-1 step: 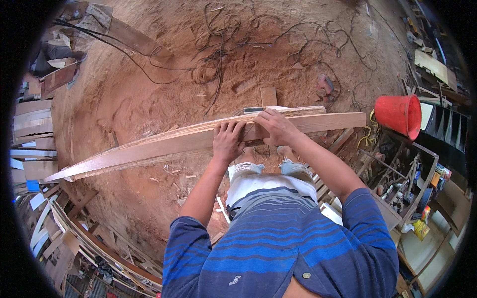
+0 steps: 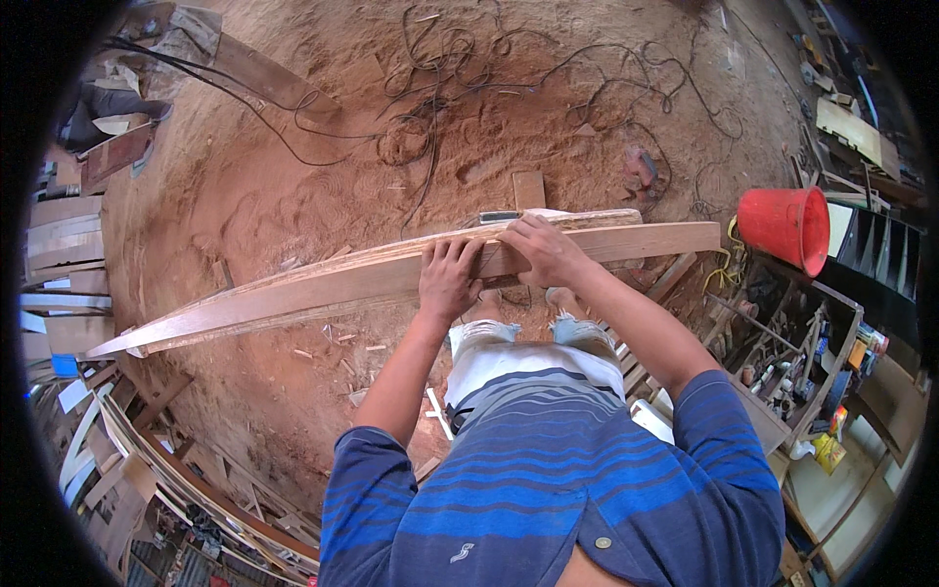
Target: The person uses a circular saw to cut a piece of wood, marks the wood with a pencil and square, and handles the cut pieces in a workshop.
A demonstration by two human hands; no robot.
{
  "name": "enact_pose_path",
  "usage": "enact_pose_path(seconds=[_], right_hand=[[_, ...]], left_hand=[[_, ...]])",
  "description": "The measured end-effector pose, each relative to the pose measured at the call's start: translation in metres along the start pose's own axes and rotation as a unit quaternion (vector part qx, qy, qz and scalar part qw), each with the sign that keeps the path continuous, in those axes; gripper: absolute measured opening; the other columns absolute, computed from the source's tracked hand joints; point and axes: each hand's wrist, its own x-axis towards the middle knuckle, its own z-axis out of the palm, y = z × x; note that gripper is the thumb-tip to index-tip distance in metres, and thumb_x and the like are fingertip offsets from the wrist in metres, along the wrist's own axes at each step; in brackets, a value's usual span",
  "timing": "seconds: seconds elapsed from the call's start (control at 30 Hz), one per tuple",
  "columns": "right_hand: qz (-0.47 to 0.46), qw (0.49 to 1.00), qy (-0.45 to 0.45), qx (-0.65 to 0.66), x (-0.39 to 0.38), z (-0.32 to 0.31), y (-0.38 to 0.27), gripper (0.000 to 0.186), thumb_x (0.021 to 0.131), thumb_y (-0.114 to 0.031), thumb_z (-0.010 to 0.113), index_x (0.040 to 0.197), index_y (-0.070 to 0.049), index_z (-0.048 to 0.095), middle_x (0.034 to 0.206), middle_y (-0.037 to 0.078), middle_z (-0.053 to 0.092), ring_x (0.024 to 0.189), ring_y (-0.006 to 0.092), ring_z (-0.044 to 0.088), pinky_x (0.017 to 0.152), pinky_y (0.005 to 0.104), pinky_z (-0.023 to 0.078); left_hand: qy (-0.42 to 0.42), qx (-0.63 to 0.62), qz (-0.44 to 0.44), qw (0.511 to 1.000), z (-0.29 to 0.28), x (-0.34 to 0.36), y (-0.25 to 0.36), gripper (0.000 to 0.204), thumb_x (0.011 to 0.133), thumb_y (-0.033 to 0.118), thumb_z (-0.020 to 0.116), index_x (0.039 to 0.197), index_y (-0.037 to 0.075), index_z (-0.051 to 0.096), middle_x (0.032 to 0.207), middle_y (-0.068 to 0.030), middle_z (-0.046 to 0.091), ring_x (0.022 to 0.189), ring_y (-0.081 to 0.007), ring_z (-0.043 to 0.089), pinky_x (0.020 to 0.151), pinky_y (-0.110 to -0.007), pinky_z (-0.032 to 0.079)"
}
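A long, planed wooden plank [image 2: 333,289] stretches across in front of me, from the far left to near the red bucket. My left hand [image 2: 450,277] grips it near the middle, fingers over its far edge. Close beside it, my right hand [image 2: 540,249] also wraps over the plank, thumb toward the left hand. Behind and under the plank lies rougher, splintered wood [image 2: 597,217]. A dark, narrow tool or block [image 2: 500,216] rests against this wood just beyond my hands; its kind is unclear.
Sawdust covers the floor [image 2: 293,205], with tangled black cables [image 2: 440,88] farther off. A reddish power tool [image 2: 642,164] lies there too. At right, a red bucket [image 2: 773,227] stands by a cluttered wooden shelf [image 2: 797,342]. Stacked boards [image 2: 68,235] line the left side.
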Motion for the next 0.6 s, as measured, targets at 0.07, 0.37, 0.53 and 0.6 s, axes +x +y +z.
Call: enact_pose_path(seconds=[0.07, 0.37, 0.53, 0.6], right_hand=[[0.001, 1.000, -0.010, -0.002, 0.001, 0.000, 0.000, 0.078, 0.060, -0.017, 0.093, 0.131, -0.004, 0.062, 0.128, 0.016, 0.063, 0.127, 0.0370, 0.057, 0.115, 0.0471, 0.045], [-0.031, 1.000, -0.002, -0.003, 0.002, 0.006, 0.002, 0.080, 0.061, -0.016, 0.093, 0.133, -0.001, 0.063, 0.131, 0.016, 0.063, 0.128, 0.0367, 0.057, 0.116, 0.0475, 0.045], [-0.032, 0.999, 0.008, -0.006, -0.003, 0.011, 0.005, 0.077, 0.066, -0.017, 0.092, 0.134, 0.001, 0.063, 0.130, 0.016, 0.063, 0.128, 0.0366, 0.057, 0.117, 0.0482, 0.043], [-0.042, 0.999, 0.017, -0.018, -0.001, 0.015, 0.008, 0.076, 0.067, -0.018, 0.091, 0.134, 0.001, 0.063, 0.129, 0.016, 0.063, 0.128, 0.0367, 0.057, 0.117, 0.0483, 0.044]], left_hand=[[-0.003, -0.004, -0.003, 1.000, 0.000, 0.001, 0.002, 0.078, 0.072, 0.022, 0.086, 0.144, 0.019, 0.056, 0.134, -0.0080, 0.061, 0.131, -0.0334, 0.053, 0.118, -0.051, 0.037], [-0.006, 0.000, -0.002, 1.000, -0.004, 0.003, 0.001, 0.078, 0.073, 0.026, 0.087, 0.145, 0.020, 0.057, 0.134, -0.0081, 0.061, 0.130, -0.0330, 0.054, 0.115, -0.051, 0.038], [0.022, -0.038, -0.010, 0.999, -0.008, 0.004, 0.008, 0.060, 0.086, 0.043, 0.081, 0.139, 0.019, 0.064, 0.131, -0.0091, 0.064, 0.127, -0.0333, 0.056, 0.112, -0.050, 0.039], [0.062, -0.072, -0.012, 0.995, -0.003, 0.006, 0.005, 0.052, 0.094, 0.050, 0.074, 0.134, 0.018, 0.069, 0.126, -0.0098, 0.067, 0.122, -0.0336, 0.059, 0.111, -0.049, 0.039]])
